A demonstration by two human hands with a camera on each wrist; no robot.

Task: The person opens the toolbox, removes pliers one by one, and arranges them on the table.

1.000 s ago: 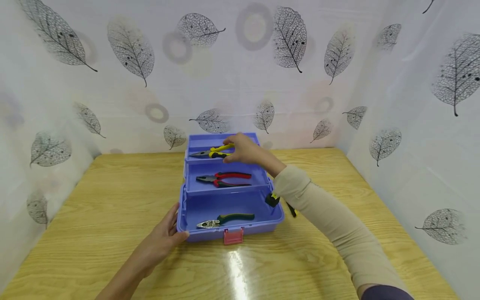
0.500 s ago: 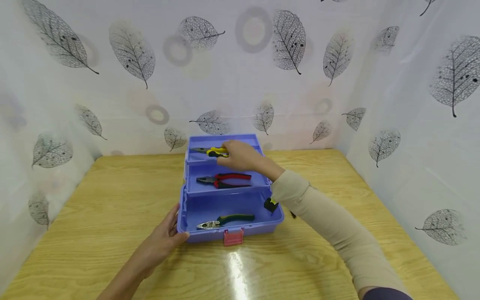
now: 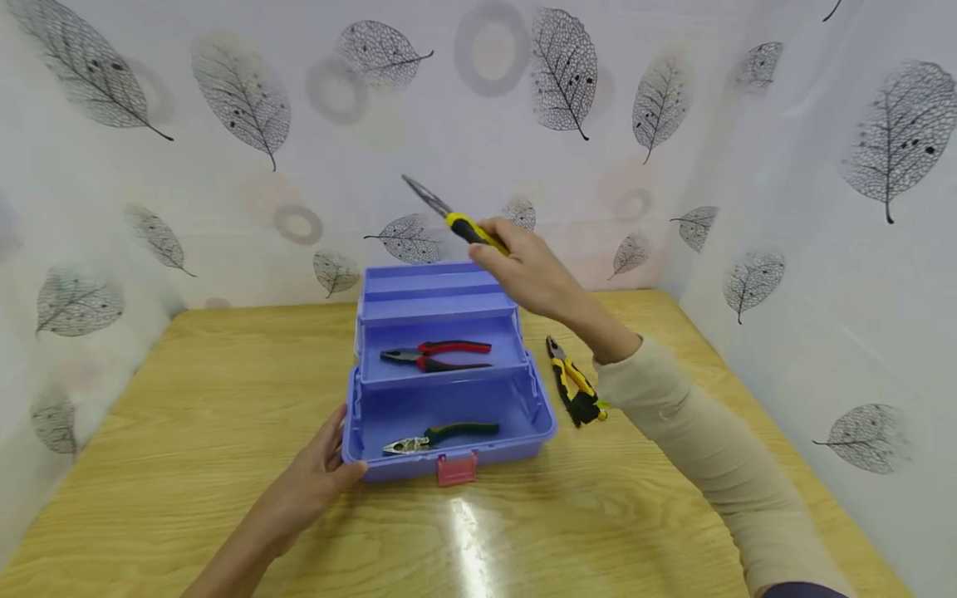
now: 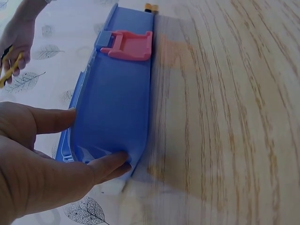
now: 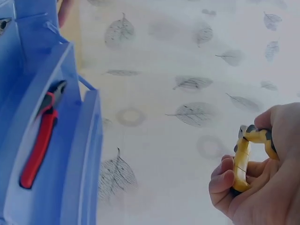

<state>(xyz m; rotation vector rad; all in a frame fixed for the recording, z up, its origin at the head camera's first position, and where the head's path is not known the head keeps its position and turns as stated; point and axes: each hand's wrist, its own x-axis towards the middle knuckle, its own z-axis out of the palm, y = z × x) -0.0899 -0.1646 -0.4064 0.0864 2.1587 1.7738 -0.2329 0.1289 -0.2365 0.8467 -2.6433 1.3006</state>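
Observation:
My right hand (image 3: pixel 527 266) holds long-nose pliers (image 3: pixel 463 226) by their yellow and black handles, raised above the back of the toolbox, with the tips pointing up and left. In the right wrist view the fingers curl round the handles. At the front left corner of the open blue-purple toolbox (image 3: pixel 516 449), my left hand (image 3: pixel 310 486) grips the wall. The left wrist view has its thumb on the rim and its fingers against the end. Red and black pliers (image 3: pixel 419 357) lie in the middle tray. Pliers with dark green handles (image 3: pixel 462 430) lie in the bottom compartment.
Yellow and black pliers (image 3: pixel 559 370) lie on the wooden table right of the toolbox, partly covered by a black block (image 3: pixel 583 409) below the right sleeve. A pink latch (image 3: pixel 457 469) sits on the box front. A leaf-patterned curtain (image 3: pixel 419 149) stands behind.
My right hand has lifted the long-nose pliers out of the toolbox's top tray, moving up and right; their tips now point up. The left hand has kept its grip on the corner.

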